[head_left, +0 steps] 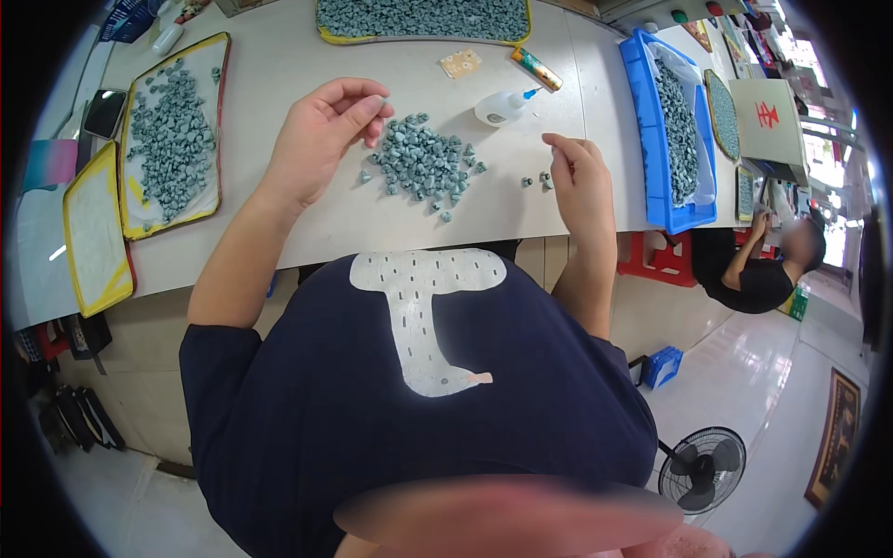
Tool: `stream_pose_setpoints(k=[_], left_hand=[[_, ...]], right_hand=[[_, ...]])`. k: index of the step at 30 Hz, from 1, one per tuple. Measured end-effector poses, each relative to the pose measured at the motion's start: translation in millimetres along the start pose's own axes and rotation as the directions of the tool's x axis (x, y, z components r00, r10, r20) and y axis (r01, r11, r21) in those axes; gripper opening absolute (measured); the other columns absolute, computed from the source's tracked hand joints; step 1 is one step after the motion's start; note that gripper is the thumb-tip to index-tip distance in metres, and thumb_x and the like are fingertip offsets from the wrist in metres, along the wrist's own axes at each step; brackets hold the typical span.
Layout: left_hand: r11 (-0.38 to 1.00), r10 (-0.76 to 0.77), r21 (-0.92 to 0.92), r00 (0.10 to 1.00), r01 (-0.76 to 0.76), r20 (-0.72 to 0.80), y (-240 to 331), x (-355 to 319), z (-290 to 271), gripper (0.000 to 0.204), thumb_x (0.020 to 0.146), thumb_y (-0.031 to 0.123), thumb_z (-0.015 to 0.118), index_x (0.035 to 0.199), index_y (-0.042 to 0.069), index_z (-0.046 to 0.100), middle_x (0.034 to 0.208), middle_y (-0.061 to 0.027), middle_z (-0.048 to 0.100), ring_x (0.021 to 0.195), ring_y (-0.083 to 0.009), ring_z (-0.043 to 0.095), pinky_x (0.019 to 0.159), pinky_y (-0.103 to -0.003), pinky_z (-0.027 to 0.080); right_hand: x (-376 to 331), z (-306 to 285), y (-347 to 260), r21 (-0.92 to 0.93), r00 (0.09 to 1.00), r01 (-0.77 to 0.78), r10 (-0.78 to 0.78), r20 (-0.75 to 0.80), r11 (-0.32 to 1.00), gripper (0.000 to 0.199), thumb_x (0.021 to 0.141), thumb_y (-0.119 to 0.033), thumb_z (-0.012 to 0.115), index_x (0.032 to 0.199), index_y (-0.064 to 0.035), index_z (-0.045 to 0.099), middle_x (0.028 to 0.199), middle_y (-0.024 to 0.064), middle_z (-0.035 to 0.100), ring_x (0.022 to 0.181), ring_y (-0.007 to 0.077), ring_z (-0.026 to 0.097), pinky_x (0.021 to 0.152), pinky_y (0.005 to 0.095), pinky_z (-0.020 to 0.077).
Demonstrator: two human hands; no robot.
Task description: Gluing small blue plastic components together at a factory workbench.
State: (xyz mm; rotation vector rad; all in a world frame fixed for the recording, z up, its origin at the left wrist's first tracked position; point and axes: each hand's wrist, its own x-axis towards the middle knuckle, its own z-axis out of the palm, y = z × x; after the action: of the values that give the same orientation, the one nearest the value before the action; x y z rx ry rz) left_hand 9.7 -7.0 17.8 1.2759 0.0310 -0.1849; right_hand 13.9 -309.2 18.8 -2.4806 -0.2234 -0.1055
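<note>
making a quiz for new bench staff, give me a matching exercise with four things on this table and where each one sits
Things:
1. loose pile of small grey-green parts
2. white squeeze bottle with blue nozzle
3. blue plastic bin
4. empty yellow-rimmed tray

Places:
A. far left edge of the table
B. lying on its side behind the pile
C. between the two hands
D. right end of the table

Pairs: 1-C, 2-B, 3-D, 4-A

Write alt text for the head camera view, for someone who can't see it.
Seen from above, a person at a white table works beside a pile of small grey-green pieces, left hand raised with fingers pinched, right hand by a few loose pieces. A small glue bottle, yellow-rimmed trays and a blue bin of similar pieces surround them.
</note>
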Motion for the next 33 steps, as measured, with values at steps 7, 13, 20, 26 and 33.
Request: stream_pose_setpoints(k=[7, 13, 20, 26, 33], left_hand=[[0.925, -0.175, -0.293, 0.956, 0.241, 0.234, -9.8, -8.4, 7.9, 0.014, 0.093, 0.009, 0.056, 0.104, 0.001, 0.056, 0.091, -0.0053, 0.061, 0.075, -0.0093, 0.054, 0.07, -0.023, 0.047], [0.898, -0.244, -0.298, 0.931, 0.322, 0.271, -9.2, -15.4, 26.0, 0.013, 0.094, 0.009, 0.055, 0.104, 0.001, 0.056, 0.092, -0.006, 0.061, 0.076, -0.0117, 0.056, 0.072, -0.025, 0.048], [0.892, -0.209, -0.333, 0.931, 0.307, 0.299, -5.5, -14.1, 13.6, 0.013, 0.094, 0.008, 0.055, 0.105, 0.0, 0.056, 0.093, -0.0081, 0.062, 0.078, -0.0132, 0.057, 0.074, -0.027, 0.049], [0.894, -0.244, -0.309, 0.931, 0.325, 0.273, -7.8, -13.4, 8.2, 0.013, 0.094, 0.007, 0.055, 0.105, 0.001, 0.056, 0.094, -0.0088, 0.063, 0.078, -0.0133, 0.058, 0.074, -0.026, 0.051], [0.892, -0.26, -0.297, 0.925, 0.34, 0.277, -12.1, -8.5, 6.1, 0.012, 0.095, 0.009, 0.053, 0.104, 0.001, 0.056, 0.093, -0.0075, 0.062, 0.077, -0.0123, 0.058, 0.073, -0.025, 0.05]], right_hand=[[-7.2, 15.0, -56.5, 0.522, 0.984, 0.016, -0.108, 0.145, 0.853, 0.017, 0.088, 0.002, 0.057, 0.103, 0.0034, 0.065, 0.094, 0.0077, 0.06, 0.074, 0.0125, 0.058, 0.066, 0.0229, 0.0477], [4.9, 39.5, -84.9, 0.646, 0.971, 0.19, -0.238, -0.014, 0.74, 0.02, 0.085, 0.006, 0.06, 0.104, 0.0024, 0.065, 0.094, 0.0062, 0.061, 0.078, 0.0123, 0.06, 0.07, 0.0229, 0.0498], [7.7, 50.8, -89.7, 0.552, 0.953, 0.264, -0.302, -0.024, 0.791, 0.021, 0.083, 0.005, 0.063, 0.103, 0.0015, 0.065, 0.093, 0.0074, 0.063, 0.081, 0.0121, 0.063, 0.071, 0.0237, 0.0523], [7.8, 64.3, -80.1, 0.655, 0.969, 0.192, -0.246, -0.01, 0.731, 0.017, 0.081, 0.006, 0.064, 0.097, 0.0022, 0.065, 0.092, 0.0074, 0.064, 0.08, 0.0112, 0.064, 0.069, 0.023, 0.0526], [8.1, 61.3, -76.9, 0.606, 0.982, 0.134, -0.189, 0.027, 0.784, 0.017, 0.079, 0.005, 0.066, 0.096, 0.0011, 0.065, 0.087, 0.0054, 0.066, 0.078, 0.0097, 0.064, 0.067, 0.0219, 0.0519]])
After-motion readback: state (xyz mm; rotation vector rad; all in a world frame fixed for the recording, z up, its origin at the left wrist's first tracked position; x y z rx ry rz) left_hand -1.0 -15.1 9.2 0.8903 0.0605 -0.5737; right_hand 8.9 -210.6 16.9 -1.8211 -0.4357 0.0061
